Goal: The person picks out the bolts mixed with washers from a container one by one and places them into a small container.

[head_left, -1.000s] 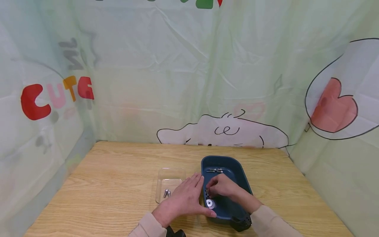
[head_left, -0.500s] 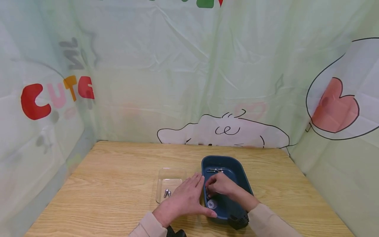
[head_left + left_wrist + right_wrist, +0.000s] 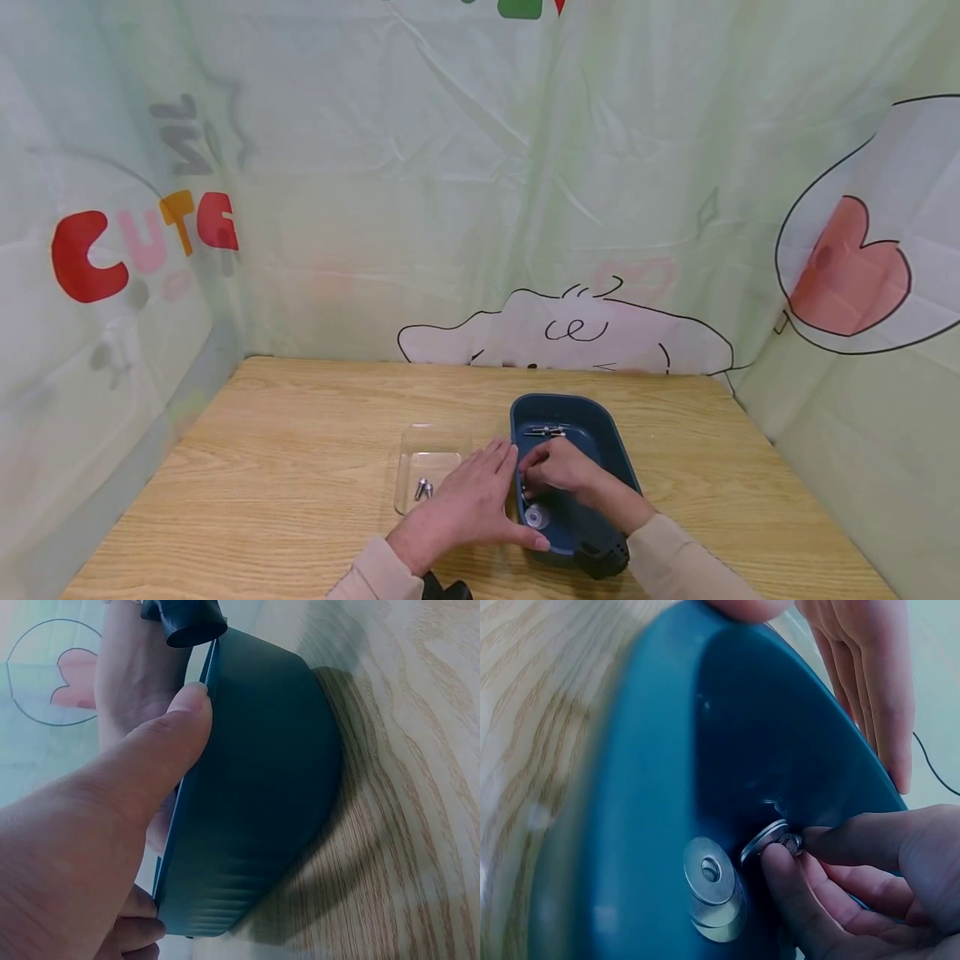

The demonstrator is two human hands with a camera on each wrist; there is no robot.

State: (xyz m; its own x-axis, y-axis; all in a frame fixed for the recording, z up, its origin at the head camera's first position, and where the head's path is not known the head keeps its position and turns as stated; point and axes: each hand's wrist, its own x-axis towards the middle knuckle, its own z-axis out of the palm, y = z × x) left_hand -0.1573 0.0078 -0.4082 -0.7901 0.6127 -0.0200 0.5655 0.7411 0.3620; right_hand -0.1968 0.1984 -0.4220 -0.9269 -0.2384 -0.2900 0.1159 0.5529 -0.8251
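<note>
My left hand (image 3: 468, 497) lies with straight fingers along the left rim of a dark blue bin (image 3: 618, 442), its thumb (image 3: 169, 739) against the near rim. Inside the bin, my right hand (image 3: 566, 468) reaches down by the left wall. Its thumb and index finger pinch a small shiny metal ring-like piece (image 3: 792, 842), partly covered by the fingertips. Right beside that piece, a flat washer (image 3: 763, 841) stands tilted on edge. Several large flat washers (image 3: 709, 871) lie overlapping nearer the camera in the right wrist view.
Several bolts (image 3: 546, 432) lie at the bin's far end. Left of the bin, a clear plastic tray (image 3: 405, 454), partly behind my left hand, holds short bolts (image 3: 422, 488). Both containers stand on a wooden table (image 3: 300, 467), with a printed curtain (image 3: 360, 217) around it.
My right hand has shifted slightly left within the bin, its fingers still working at the same spot. My left hand and the clear tray have stayed in place.
</note>
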